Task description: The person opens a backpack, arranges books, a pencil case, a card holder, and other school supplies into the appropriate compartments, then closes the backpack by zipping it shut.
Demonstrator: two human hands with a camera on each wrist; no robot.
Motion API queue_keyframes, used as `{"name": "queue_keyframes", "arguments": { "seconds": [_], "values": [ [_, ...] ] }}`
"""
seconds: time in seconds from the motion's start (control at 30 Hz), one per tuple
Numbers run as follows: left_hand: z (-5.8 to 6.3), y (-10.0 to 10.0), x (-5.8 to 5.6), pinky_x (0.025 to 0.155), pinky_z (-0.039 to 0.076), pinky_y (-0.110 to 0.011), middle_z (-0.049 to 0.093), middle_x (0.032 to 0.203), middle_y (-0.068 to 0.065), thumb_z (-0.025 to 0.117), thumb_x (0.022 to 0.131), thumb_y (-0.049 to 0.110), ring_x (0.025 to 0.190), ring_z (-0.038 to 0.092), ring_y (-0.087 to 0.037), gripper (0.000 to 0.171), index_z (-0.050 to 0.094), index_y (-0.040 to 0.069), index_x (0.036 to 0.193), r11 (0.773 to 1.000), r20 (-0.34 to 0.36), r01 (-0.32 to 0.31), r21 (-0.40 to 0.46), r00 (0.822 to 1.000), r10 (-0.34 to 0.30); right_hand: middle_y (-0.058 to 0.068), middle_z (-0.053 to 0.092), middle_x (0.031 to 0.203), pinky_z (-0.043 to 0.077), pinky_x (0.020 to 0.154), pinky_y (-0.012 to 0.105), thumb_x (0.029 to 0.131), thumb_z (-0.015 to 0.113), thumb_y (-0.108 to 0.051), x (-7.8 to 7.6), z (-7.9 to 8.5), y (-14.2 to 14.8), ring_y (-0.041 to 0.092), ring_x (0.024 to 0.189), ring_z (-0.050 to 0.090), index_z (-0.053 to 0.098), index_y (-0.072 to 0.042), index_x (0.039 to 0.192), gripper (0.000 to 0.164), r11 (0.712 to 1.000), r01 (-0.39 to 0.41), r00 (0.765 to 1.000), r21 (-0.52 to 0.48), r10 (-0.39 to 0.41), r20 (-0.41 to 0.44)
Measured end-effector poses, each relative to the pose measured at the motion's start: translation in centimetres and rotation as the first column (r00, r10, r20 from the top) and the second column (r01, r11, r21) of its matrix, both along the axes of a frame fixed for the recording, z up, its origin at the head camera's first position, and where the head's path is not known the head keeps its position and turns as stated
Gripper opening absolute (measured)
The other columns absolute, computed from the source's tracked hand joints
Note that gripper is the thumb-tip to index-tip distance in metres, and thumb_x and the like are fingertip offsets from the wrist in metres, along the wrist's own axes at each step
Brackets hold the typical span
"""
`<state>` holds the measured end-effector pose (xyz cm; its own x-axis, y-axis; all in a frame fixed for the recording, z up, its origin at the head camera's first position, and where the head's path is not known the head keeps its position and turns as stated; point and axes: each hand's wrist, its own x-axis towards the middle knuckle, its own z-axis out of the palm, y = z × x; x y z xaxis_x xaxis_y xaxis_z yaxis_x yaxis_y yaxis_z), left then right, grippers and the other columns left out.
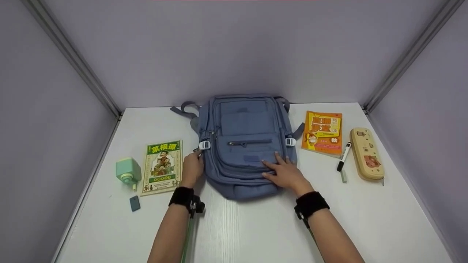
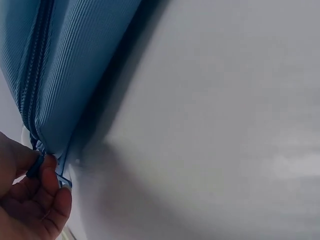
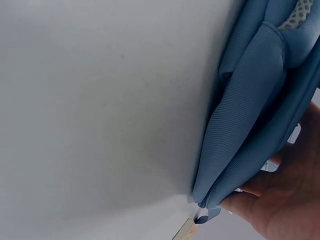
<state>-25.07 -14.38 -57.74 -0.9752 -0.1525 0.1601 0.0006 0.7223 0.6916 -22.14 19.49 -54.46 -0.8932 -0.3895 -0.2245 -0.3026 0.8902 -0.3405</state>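
A blue backpack (image 1: pixel 248 124) lies on its back on the white table, front pockets up. At its left side, by a white buckle (image 1: pixel 204 145), my left hand (image 1: pixel 192 168) pinches a zipper pull (image 2: pixel 36 166) between thumb and fingers. The left wrist view shows the zipper (image 2: pixel 36 75) running along the bag's side from that pull. My right hand (image 1: pixel 287 173) rests with spread fingers on the lower right of the bag's front. From the right wrist, that hand (image 3: pixel 290 200) appears against the bag's edge (image 3: pixel 240 130).
Left of the bag lie a green-and-cream book (image 1: pixel 162 168), a mint-green bottle (image 1: pixel 128 170) and a small dark block (image 1: pixel 135 203). On the right are an orange book (image 1: pixel 321 133), a marker (image 1: pixel 344 157), a small grey-green stick (image 1: pixel 343 176) and a yellow pencil case (image 1: pixel 367 153). Walls surround the table.
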Motion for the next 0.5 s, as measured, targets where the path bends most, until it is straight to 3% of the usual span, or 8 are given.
{"name": "queue_keyframes", "arguments": {
  "seconds": [0.27,0.5],
  "values": [
    [0.2,-0.3,1.8,0.076,0.050,-0.053,0.066,0.102,-0.030,0.052,0.098,0.003,0.092,0.065,-0.044,0.035,0.058,-0.004,0.132,0.985,0.046,0.124,-0.118,0.992,-0.119,0.024,0.013,0.159,0.016,0.106,0.071,0.099,0.047,-0.055,-0.1,0.0,-0.1,0.062,0.135,0.015,0.040,-0.029,0.151,0.058,1.000,0.003,1.000,0.025,-0.003,-0.002],
    [0.7,-0.7,3.4,0.087,0.049,-0.052,0.065,0.113,-0.027,0.053,0.098,0.003,0.104,0.062,-0.043,0.032,0.061,-0.004,0.128,0.974,0.087,0.197,-0.114,0.978,-0.188,0.024,0.013,0.160,0.015,0.106,0.071,0.099,0.046,-0.055,-0.2,-0.2,-0.2,0.060,0.137,0.014,0.040,-0.029,0.151,0.058,0.999,0.010,1.000,0.035,-0.011,0.012]
  ]
}}
